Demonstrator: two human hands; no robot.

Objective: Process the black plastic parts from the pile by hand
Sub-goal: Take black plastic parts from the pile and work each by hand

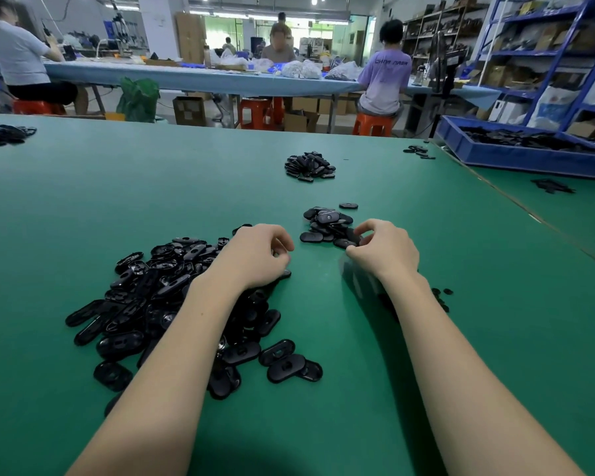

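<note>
Green matting covers the table (pixel 83 201), and black plastic parts lie on it in several heaps; the large pile (pixel 158 304), loose and sprawling, sits toward the near-left of the surface, partly under the left forearm; a smaller heap (pixel 327 225) lies near the middle, just beyond the right hand; a third heap (pixel 310 166) sits farther back toward the far edge, well apart from the others. The left hand (pixel 255 255) hovers at the far right fringe of the large pile, fingers curled inward; whether they pinch a part I cannot tell. The right hand (pixel 385 249) sits at the near edge of the smaller heap, thumb and forefinger curled toward each other and touching the parts there; whether one is held I cannot tell. A blue bin (pixel 529 159) with more dark parts rests by the far-right corner; a few scattered pieces (pixel 442 297) lie beside the right forearm.
</note>
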